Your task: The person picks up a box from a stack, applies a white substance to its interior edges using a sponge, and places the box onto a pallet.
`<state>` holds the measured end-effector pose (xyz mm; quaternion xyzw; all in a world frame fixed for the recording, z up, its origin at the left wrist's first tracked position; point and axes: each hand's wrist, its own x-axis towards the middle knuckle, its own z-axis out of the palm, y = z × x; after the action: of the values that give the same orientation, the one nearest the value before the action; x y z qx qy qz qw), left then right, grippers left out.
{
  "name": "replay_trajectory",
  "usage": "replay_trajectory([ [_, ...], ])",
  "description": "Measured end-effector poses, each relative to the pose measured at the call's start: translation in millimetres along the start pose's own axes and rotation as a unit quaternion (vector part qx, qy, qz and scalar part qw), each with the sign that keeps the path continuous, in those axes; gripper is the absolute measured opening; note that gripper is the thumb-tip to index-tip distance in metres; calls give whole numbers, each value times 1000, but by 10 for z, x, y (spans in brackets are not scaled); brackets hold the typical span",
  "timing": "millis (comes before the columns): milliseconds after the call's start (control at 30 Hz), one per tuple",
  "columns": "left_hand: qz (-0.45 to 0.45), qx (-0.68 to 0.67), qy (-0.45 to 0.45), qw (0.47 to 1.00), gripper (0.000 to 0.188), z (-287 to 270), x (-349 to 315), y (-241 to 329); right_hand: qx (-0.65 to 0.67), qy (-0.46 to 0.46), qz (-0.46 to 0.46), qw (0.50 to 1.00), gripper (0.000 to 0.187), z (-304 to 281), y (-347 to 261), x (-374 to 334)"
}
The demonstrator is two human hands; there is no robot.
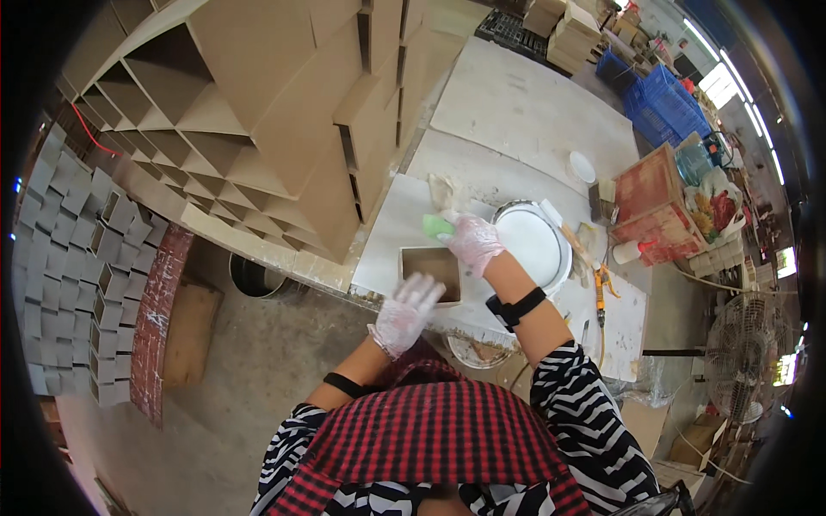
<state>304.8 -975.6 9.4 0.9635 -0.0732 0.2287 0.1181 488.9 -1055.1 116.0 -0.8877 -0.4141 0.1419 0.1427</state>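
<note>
A person in a zebra-striped top and a red checked apron stands at a white worktable (pixel 391 232) splashed with paint, both hands in thin clear gloves. The right hand (pixel 474 242) reaches forward with its fingers closed around a small green sponge (pixel 436 225), which sticks out to the left of the fist, just above the far edge of a small open brown box (pixel 432 271). The box sits on the table directly in front of the person, its hollow side facing up. The left hand (pixel 406 311) hovers at the box's near edge with the fingers spread and loose; it is blurred, so it is hard to say whether it touches the box. Just right of the right hand lies a round tray of white paint (pixel 535 243) with a metal rim. Beyond the table to the left rises a tall stack of brown honeycomb-like shelving units (pixel 258 120). Grey finished boxes (pixel 77 258) line the far left wall. A red wooden crate (pixel 658 206) stands at the table's right end.
</note>
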Motion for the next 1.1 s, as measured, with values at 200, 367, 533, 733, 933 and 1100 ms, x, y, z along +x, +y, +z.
replay_trajectory([
  [200, -352, -419, 58, 835, 120, 126, -73, -98, -38, 7, -78, 996, 28, 621, -343, -32],
  [367, -413, -499, -55, 760, 93, 489, -226, -278, -94, -161, -70, 980, 21, 490, -540, -476],
  [533, -384, -515, -5, 766, 60, 414, -158, -230, 6, -100, -128, 987, 27, 400, -375, -252],
  [733, -411, -637, 51, 650, 91, 711, -288, -296, -206, -97, -248, 942, 17, 542, -347, -722],
  [933, -317, -209, -7, 925, 104, 32, -79, -121, 0, -48, -148, 988, 21, 104, 121, -643],
  [1100, -35, -74, -120, 989, 62, -77, 180, -1, -11, 33, -34, 999, 26, 240, 332, 19],
])
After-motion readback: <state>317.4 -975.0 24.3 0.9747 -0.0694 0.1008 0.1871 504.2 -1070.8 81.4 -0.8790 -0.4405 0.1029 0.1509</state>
